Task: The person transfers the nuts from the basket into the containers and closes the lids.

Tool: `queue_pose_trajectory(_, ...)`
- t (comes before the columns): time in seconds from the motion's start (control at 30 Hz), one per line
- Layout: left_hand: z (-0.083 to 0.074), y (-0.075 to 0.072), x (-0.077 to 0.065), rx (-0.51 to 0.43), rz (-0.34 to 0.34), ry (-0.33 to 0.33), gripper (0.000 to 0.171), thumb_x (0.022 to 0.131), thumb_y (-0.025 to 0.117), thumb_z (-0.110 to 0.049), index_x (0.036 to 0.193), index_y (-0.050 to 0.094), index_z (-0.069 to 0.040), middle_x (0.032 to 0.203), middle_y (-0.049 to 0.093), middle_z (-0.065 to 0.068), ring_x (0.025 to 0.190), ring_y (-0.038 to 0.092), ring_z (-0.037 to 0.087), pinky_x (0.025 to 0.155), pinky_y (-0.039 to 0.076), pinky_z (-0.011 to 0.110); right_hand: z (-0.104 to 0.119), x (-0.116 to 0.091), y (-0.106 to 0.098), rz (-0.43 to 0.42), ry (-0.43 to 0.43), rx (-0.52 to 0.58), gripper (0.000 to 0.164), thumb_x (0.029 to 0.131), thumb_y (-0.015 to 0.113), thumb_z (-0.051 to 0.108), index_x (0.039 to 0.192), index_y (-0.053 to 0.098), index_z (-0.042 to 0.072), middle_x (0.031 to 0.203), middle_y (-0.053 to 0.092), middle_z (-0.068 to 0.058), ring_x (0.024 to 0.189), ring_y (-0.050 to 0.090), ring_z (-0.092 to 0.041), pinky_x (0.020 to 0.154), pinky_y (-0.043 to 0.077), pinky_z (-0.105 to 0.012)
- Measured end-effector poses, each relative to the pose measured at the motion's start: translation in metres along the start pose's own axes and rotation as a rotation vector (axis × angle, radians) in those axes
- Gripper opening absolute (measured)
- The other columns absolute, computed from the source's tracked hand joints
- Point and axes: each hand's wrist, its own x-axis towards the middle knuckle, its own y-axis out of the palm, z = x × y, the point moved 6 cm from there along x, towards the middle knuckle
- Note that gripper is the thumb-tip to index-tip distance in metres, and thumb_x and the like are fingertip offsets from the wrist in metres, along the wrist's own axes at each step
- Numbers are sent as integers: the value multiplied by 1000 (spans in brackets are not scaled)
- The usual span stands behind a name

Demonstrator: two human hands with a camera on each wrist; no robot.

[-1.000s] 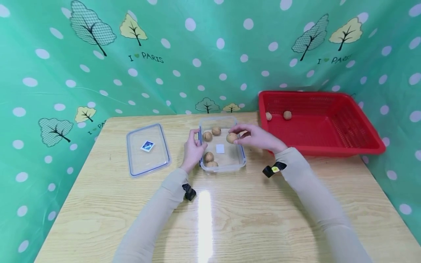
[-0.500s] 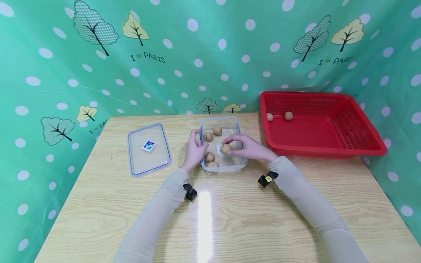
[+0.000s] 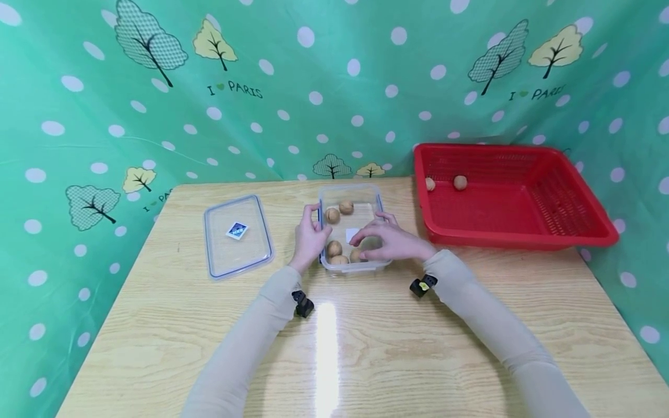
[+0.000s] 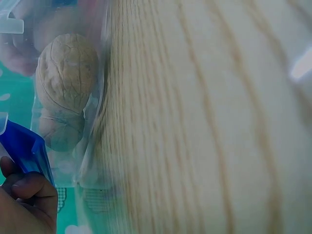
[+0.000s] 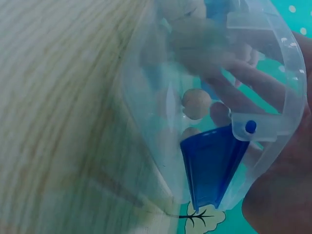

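Observation:
A clear plastic food container (image 3: 360, 267) with blue latches stands uncovered on the table, several walnuts (image 3: 331, 215) inside. My left hand (image 3: 308, 235) grips its left side; in the left wrist view, curled fingers hold the blue latch (image 4: 27, 148) there. Reaching over the right wall, my right hand (image 3: 391, 241) has its fingers spread low inside the box. One walnut (image 3: 356, 255) lies by the right thumb near the front wall, partly hidden by that hand. Through the clear side the right wrist view shows extended fingers (image 5: 258, 83) and the right latch (image 5: 214, 165) hanging down.
The container's clear lid (image 3: 222, 249), blue-edged with a label, lies flat to the left. At the back right stands a red plastic basket (image 3: 522, 238) with two walnuts (image 3: 460, 182) in its left part. A polka-dot green cloth (image 3: 292, 87) hangs behind the table.
My right hand has carried a walnut in over the right wall, lowered it toward the front of the container and spread its fingers from it. The left hand has kept its grip.

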Motion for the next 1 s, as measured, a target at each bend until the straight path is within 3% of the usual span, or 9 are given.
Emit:
queue_pose_trajectory(0.23,-1,0,1,0,-2,5,57,84,60,6,137,42,-2,55,40,-3,45,34,8,41,32,21,-4,-2,-11,-2,22,226,28,90,64,6,117,65,1,112,67,-3,111,57,-21,113,0,-51)
queue_pose_trajectory(0.33,-1,-1,1,0,-2,3,56,84,59,6,137,43,-2,54,39,-4,44,33,7,40,31,21,-5,-5,-17,-26,63,320,28,91,63,6,119,64,1,114,65,-5,112,55,-25,111,17,-52)
queue_pose_trajectory(0.47,0,-1,0,-5,2,3,56,84,59,6,137,43,-1,53,38,-4,43,32,7,39,29,21,-2,-13,-27,-65,132,403,29,94,61,12,122,62,5,116,63,-4,113,53,-25,98,40,-50)
queue_pose_trajectory(0.73,0,-2,0,5,-3,-1,56,83,60,6,136,43,-2,54,40,-4,43,33,7,39,30,21,14,-25,-60,-135,131,339,28,94,60,12,122,62,6,115,63,-3,105,57,-24,90,47,-40)
queue_pose_trajectory(1.0,1,-2,-1,6,-5,-18,57,83,60,6,137,43,-4,54,39,-5,43,32,7,39,30,20,2,-45,-90,-211,207,257,31,93,62,11,123,62,6,118,61,-8,102,56,-22,86,48,-37)
